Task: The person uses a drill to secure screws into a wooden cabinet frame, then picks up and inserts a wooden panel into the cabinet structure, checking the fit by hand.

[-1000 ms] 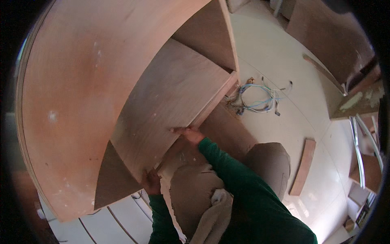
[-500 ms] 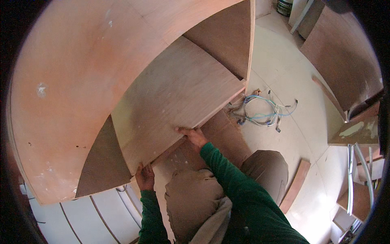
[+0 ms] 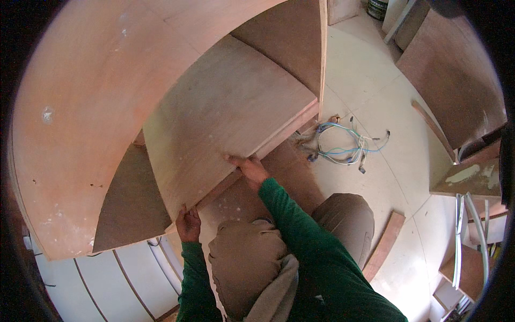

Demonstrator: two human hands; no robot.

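A brown plywood board (image 3: 230, 107) lies tilted across the picture, inside the opening of a large plywood cabinet (image 3: 86, 107). My right hand (image 3: 251, 170) grips the middle of the board's near edge, thumb on the upper face and fingers curled underneath, partly hidden. Close to the near left corner, my left hand (image 3: 188, 224) holds the same edge, fingers bent against it. Below the board, a reddish-brown panel surface (image 3: 289, 172) shows between its edge and my knees.
On the tiled floor to the right lies a coil of blue and white cables (image 3: 348, 145). A narrow wood strip (image 3: 385, 244) rests beside my knee. Large boards (image 3: 456, 80) lean at the far right, above white curved strips (image 3: 472, 236). White slatted panels (image 3: 102, 284) lie at lower left.
The board's left end has shifted slightly, and a small gap now shows beside its left edge. Both hands keep their hold. The whole view has moved a little.
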